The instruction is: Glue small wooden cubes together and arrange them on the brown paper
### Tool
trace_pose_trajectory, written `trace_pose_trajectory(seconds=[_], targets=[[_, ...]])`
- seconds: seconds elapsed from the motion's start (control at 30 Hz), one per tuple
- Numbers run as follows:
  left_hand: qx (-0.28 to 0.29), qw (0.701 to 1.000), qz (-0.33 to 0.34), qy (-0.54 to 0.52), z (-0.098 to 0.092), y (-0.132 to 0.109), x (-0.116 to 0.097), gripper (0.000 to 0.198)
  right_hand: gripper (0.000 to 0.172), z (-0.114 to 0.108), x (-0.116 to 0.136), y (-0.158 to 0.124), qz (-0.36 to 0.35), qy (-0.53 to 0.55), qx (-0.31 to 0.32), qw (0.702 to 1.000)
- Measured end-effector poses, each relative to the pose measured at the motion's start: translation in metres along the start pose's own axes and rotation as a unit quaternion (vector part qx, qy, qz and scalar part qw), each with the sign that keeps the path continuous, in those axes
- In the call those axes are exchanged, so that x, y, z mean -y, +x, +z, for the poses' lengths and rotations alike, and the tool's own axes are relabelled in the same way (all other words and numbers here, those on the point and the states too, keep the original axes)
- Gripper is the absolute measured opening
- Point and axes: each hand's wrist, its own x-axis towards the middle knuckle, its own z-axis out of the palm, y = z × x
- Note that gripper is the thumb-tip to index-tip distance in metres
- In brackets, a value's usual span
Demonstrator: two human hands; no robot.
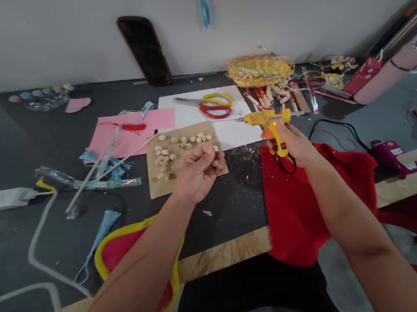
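Note:
A yellow hot glue gun [267, 118] is gripped in my right hand [295, 142], its nozzle aimed left and a small orange light glowing on its side. My left hand [202, 172] is closed in a pinch over the right edge of a brown cardboard sheet [190, 168]. At its fingertips shows a small pale beige piece [215, 148], like the several knobbly pieces [201, 138] scattered on the cardboard. Behind lies a white sheet [233, 131] bearing scissors [206, 104] with one yellow and one red handle loop. Red cloth [294, 216] lies under my right forearm.
A yellow wicker basket [261, 70] stands at the back, near a phone [145, 49] leaning on the wall. Left are pink sheets [117, 136], blue tassels [104, 225] and a white charger [8, 198] with its cable. A purple box [395, 159] and a pink bottle [390, 73] are right.

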Motion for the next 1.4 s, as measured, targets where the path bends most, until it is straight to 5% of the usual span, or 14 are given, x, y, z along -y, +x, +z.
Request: trace_pose_trajectory(seconds=[0.13,0.23,0.4,0.47,0.53,0.6,0.7,0.9,1.0,1.17,1.4], targets=[[0.004,1.000,-0.011,0.007,0.000,0.000,0.002,0.019,0.045,-0.010,-0.004,0.010,0.066,-0.116,-0.043,0.990],[0.013,1.000,-0.018,0.000,0.000,-0.001,0.002,0.018,0.047,-0.022,-0.002,0.012,0.038,-0.233,-0.066,0.970],[0.022,1.000,-0.020,0.004,0.001,-0.001,0.002,0.019,0.049,-0.037,0.008,0.006,0.005,-0.492,-0.153,0.857],[0.022,0.999,-0.020,0.009,0.001,-0.001,0.002,0.020,0.038,-0.032,0.013,0.001,-0.034,-0.512,-0.177,0.840],[0.020,0.999,-0.021,0.016,0.001,-0.001,0.003,0.020,0.021,-0.020,0.015,-0.005,-0.127,-0.486,-0.116,0.857],[0.017,0.999,-0.019,0.023,0.000,-0.001,0.004,0.019,0.014,-0.003,0.015,-0.011,-0.212,-0.455,0.052,0.864],[0.017,0.999,-0.018,0.029,0.000,0.000,0.004,0.019,0.012,0.020,0.009,-0.018,-0.260,-0.454,0.252,0.814],[0.030,0.999,-0.026,0.035,0.000,-0.001,0.004,0.019,0.010,0.036,-0.007,-0.018,-0.284,-0.501,0.266,0.773],[0.031,0.998,-0.030,0.041,0.001,-0.002,0.004,0.018,0.009,0.039,-0.008,-0.019,-0.302,-0.487,0.225,0.788],[0.031,0.995,-0.054,0.081,0.003,-0.003,0.006,0.022,0.007,0.048,0.002,-0.028,-0.345,-0.270,0.076,0.895],[0.045,0.992,-0.068,0.100,0.004,-0.004,0.011,0.025,0.005,0.062,0.000,-0.033,-0.375,-0.202,0.019,0.904]])
